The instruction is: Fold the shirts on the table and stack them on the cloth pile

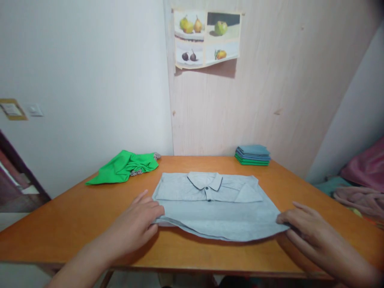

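Head view: the fingers (pixel 155 212) of my left hand (pixel 141 219) are closed on the lower left corner of the pale grey cotton polo shirt (pixel 210 212), thumb tucked under the hem. The fingers (pixel 284 218) of my right hand (pixel 304 225) pinch its lower right corner. The shirt lies front-up in the middle of the orange wooden desk (pixel 75 216), collar away from me, both sleeves folded in across the chest, the hem raised a little off the wood.

I judge the step in hand to be the fold of the lower half. It calls for both corners to rise together and level, so the hem lands square below the collar.

Counted: one grey shirt. One crumpled bright green garment (pixel 126 166) lies beyond its left shoulder. One neat stack of folded cloths (pixel 252 155) sits beyond its right shoulder, blue above green, perhaps five layers, too thin to be sure.
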A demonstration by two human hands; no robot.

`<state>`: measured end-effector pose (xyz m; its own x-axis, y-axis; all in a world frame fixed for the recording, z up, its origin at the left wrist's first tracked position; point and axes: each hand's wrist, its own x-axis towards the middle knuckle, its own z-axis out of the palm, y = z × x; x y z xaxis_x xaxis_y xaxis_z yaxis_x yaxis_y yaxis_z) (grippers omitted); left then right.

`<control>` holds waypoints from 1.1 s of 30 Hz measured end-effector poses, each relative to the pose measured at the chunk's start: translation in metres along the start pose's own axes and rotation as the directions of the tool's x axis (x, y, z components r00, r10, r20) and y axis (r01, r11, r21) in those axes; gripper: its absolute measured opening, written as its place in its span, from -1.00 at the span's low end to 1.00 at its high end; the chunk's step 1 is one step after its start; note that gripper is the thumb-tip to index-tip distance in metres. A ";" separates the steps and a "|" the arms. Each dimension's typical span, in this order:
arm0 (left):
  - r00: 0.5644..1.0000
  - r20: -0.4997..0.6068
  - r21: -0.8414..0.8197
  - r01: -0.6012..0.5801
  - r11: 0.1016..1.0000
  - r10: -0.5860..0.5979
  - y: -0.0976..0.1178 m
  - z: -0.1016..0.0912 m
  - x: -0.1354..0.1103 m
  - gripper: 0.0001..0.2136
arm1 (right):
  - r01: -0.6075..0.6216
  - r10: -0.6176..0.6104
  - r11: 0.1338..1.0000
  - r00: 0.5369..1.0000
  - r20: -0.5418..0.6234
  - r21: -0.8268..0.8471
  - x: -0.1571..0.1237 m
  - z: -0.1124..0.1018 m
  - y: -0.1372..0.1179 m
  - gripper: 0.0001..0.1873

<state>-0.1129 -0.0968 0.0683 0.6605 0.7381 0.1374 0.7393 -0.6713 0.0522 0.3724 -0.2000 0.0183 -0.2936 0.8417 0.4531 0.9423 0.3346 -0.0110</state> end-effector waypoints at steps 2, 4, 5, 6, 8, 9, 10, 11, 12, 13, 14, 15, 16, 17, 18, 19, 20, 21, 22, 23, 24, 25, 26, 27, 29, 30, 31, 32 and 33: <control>0.999 0.035 -0.028 0.010 1.000 -0.009 0.004 0.004 -0.012 -0.80 | -0.012 0.011 1.000 0.999 0.034 0.028 -0.008 -0.003 -0.005 -0.80; 0.998 0.062 -0.061 0.006 0.998 -0.002 0.008 0.009 -0.022 -0.80 | -0.029 0.026 0.998 0.998 0.054 0.062 -0.015 -0.005 -0.010 -0.79; 0.998 0.069 -0.076 0.005 0.997 0.000 0.009 0.010 -0.026 -0.80 | -0.038 0.032 0.996 0.997 0.066 0.077 -0.018 -0.007 -0.012 -0.78; 0.997 0.071 -0.089 0.006 0.996 0.000 0.009 0.012 -0.030 -0.80 | -0.045 0.038 0.995 0.996 0.079 0.089 -0.021 -0.008 -0.013 -0.77; 0.997 0.078 -0.108 0.018 0.994 -0.009 0.010 0.015 -0.036 -0.82 | -0.058 0.046 0.992 0.993 0.111 0.109 -0.027 -0.009 -0.015 -0.75; 0.996 0.083 -0.117 0.027 0.993 -0.018 0.009 0.016 -0.039 -0.82 | -0.066 0.051 0.991 0.990 0.133 0.117 -0.030 -0.009 -0.015 -0.75; 0.996 0.089 -0.127 0.036 0.991 -0.024 0.008 0.016 -0.042 -0.83 | -0.079 0.059 0.989 0.986 0.159 0.123 -0.032 -0.009 -0.015 -0.74; 0.995 0.096 -0.141 0.040 0.989 -0.026 0.007 0.017 -0.044 -0.84 | -0.093 0.068 0.987 0.980 0.185 0.129 -0.035 -0.008 -0.015 -0.74; 0.995 0.100 -0.157 0.041 0.987 -0.026 0.006 0.017 -0.046 -0.84 | -0.108 0.078 0.985 0.974 0.210 0.135 -0.037 -0.008 -0.015 -0.75; 0.994 0.103 -0.174 0.043 0.984 -0.025 0.005 0.018 -0.048 -0.85 | -0.124 0.088 0.982 0.968 0.237 0.141 -0.039 -0.009 -0.015 -0.76; 0.994 0.103 -0.191 0.043 0.981 -0.024 0.004 0.018 -0.050 -0.85 | -0.140 0.097 0.979 0.960 0.262 0.148 -0.041 -0.009 -0.014 -0.78; 0.994 0.104 -0.208 0.046 0.977 -0.024 0.003 0.018 -0.052 -0.86 | -0.155 0.106 0.975 0.952 0.286 0.157 -0.042 -0.010 -0.014 -0.80; 0.994 0.109 -0.224 0.050 0.973 -0.026 0.002 0.018 -0.053 -0.86 | -0.169 0.111 0.971 0.945 0.308 0.169 -0.044 -0.011 -0.013 -0.83; 0.993 0.116 -0.241 0.056 0.969 -0.029 0.001 0.019 -0.055 -0.87 | -0.178 0.110 0.966 0.938 0.330 0.185 -0.045 -0.012 -0.012 -0.85; 0.992 0.122 -0.260 0.064 0.963 -0.033 0.000 0.019 -0.056 -0.88 | -0.188 0.109 0.961 0.932 0.346 0.203 -0.045 -0.013 -0.011 -0.86; 0.991 0.130 -0.283 0.071 0.956 -0.036 -0.001 0.019 -0.057 -0.89 | -0.199 0.109 0.955 0.927 0.359 0.222 -0.046 -0.014 -0.010 -0.86; 0.990 0.136 -0.308 0.078 0.948 -0.037 -0.002 0.018 -0.058 -0.90 | -0.210 0.112 0.948 0.923 0.367 0.239 -0.047 -0.015 -0.009 -0.87; 0.989 0.142 -0.336 0.083 0.938 -0.036 -0.002 0.018 -0.059 -0.90 | -0.224 0.118 0.941 0.920 0.375 0.255 -0.048 -0.015 -0.009 -0.87; 0.989 0.146 -0.364 0.087 0.927 -0.036 -0.003 0.017 -0.060 -0.89 | -0.240 0.125 0.933 0.916 0.382 0.269 -0.049 -0.016 -0.008 -0.87; 0.988 0.151 -0.392 0.093 0.915 -0.036 -0.004 0.016 -0.061 -0.87 | -0.259 0.135 0.923 0.911 0.389 0.285 -0.049 -0.016 -0.007 -0.86; 0.987 0.157 -0.417 0.105 0.903 -0.042 -0.006 0.016 -0.061 -0.85 | -0.280 0.146 0.910 0.906 0.397 0.305 -0.050 -0.016 -0.006 -0.85; 0.985 0.164 -0.440 0.122 0.890 -0.055 -0.007 0.015 -0.062 -0.82 | -0.304 0.156 0.894 0.900 0.406 0.331 -0.050 -0.017 -0.004 -0.83; 0.982 0.173 -0.462 0.146 0.875 -0.072 -0.010 0.015 -0.062 -0.79 | -0.328 0.164 0.874 0.894 0.417 0.359 -0.049 -0.017 -0.002 -0.80; 0.979 0.182 -0.483 0.172 0.859 -0.093 -0.012 0.015 -0.061 -0.77 | -0.352 0.172 0.852 0.887 0.429 0.387 -0.048 -0.017 0.000 -0.77; 0.973 0.190 -0.516 0.211 0.830 -0.130 -0.019 0.017 -0.058 -0.74 | -0.388 0.199 0.820 0.882 0.426 0.421 -0.043 -0.016 0.008 -0.71; 0.973 0.185 -0.529 0.219 0.820 -0.140 -0.023 0.019 -0.055 -0.73 | -0.398 0.216 0.809 0.886 0.411 0.433 -0.039 -0.014 0.012 -0.68; 0.973 0.175 -0.538 0.220 0.814 -0.148 -0.027 0.021 -0.052 -0.73 | -0.402 0.233 0.800 0.893 0.386 0.445 -0.035 -0.012 0.017 -0.65; 0.975 0.158 -0.543 0.218 0.811 -0.156 -0.031 0.024 -0.048 -0.73 | -0.403 0.250 0.791 0.899 0.359 0.460 -0.031 -0.009 0.022 -0.62; 0.976 0.142 -0.544 0.216 0.811 -0.165 -0.035 0.026 -0.044 -0.73 | -0.405 0.264 0.779 0.904 0.335 0.479 -0.026 -0.006 0.026 -0.60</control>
<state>-0.1641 -0.1039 0.0347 0.5412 0.8408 -0.0147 0.6710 -0.4212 0.6102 0.4057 -0.2156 0.0116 -0.0704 0.9916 0.1083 0.7755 0.1227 -0.6193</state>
